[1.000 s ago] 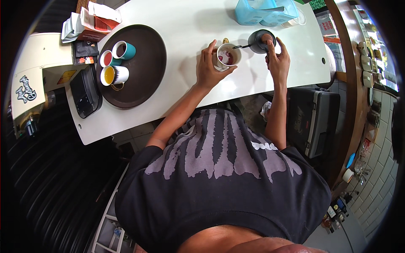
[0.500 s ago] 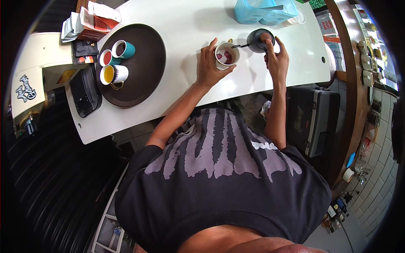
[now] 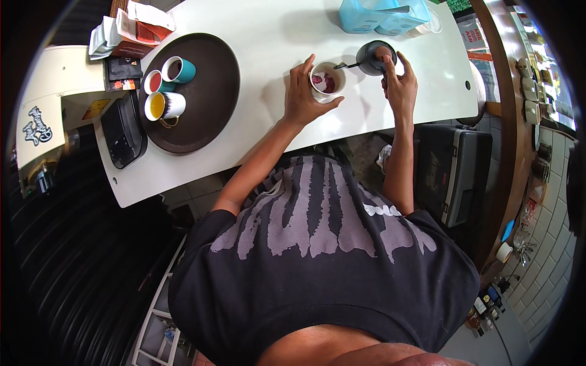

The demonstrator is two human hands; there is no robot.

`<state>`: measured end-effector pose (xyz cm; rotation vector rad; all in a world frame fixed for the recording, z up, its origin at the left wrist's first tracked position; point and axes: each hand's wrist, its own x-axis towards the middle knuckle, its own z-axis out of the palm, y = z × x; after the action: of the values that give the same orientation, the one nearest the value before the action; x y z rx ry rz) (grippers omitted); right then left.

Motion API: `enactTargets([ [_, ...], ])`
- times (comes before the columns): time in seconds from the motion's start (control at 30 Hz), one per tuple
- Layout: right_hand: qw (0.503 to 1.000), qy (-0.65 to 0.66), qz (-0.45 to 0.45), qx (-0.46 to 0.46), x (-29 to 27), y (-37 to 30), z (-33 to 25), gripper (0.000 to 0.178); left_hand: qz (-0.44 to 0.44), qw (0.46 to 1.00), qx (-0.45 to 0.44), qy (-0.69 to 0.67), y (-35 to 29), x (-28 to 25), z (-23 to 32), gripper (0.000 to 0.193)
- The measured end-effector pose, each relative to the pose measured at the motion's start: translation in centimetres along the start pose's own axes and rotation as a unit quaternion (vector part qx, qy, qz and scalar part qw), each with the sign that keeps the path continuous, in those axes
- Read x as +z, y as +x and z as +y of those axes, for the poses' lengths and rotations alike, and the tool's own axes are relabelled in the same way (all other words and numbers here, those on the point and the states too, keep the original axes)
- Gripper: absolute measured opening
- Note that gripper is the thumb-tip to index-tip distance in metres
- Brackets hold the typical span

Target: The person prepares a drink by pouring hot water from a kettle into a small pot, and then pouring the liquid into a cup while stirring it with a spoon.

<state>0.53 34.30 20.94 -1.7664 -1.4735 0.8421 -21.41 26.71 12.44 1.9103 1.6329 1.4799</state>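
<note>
My left hand [image 3: 302,97] wraps the left and near sides of a pale cup [image 3: 335,96], fingers along one side and thumb on the other. Inside the cup lie dark red bits [image 3: 323,82] that look like dried petals; I cannot make out any liquid around them. My right hand [image 3: 398,76] grips a small dark gooseneck kettle [image 3: 369,58], its fingers reaching over the kettle's near right side. The thin dark spout points left, its tip over the cup's far right rim. Both hands are above the white table [image 3: 268,36].
On the left, a round dark brown tray [image 3: 207,104] carries a white mug [image 3: 174,105] and two teal cups. Beyond it stands a box of packets [image 3: 137,30]; a black device [image 3: 124,131] sits beside it. A light blue plastic holder [image 3: 366,21] occupies the far edge.
The spout tip has shifted slightly, and the red bits in the cup look more spread out. Both hands keep nearly the same places and grips.
</note>
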Motion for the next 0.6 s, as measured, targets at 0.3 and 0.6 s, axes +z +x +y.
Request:
enactTargets([
  [0.3,0.999,0.051,0.000,0.010,-0.1,-0.2,-0.4,0.082,-0.013,1.000,-0.019,0.005,-0.1,0.1,-0.4,0.114],
  [0.6,0.998,0.063,0.000,0.008,-0.6,-0.3,-1.4,0.079,-0.065,0.994,-0.046,-0.074,-0.4,-0.4,-0.8,0.105],
])
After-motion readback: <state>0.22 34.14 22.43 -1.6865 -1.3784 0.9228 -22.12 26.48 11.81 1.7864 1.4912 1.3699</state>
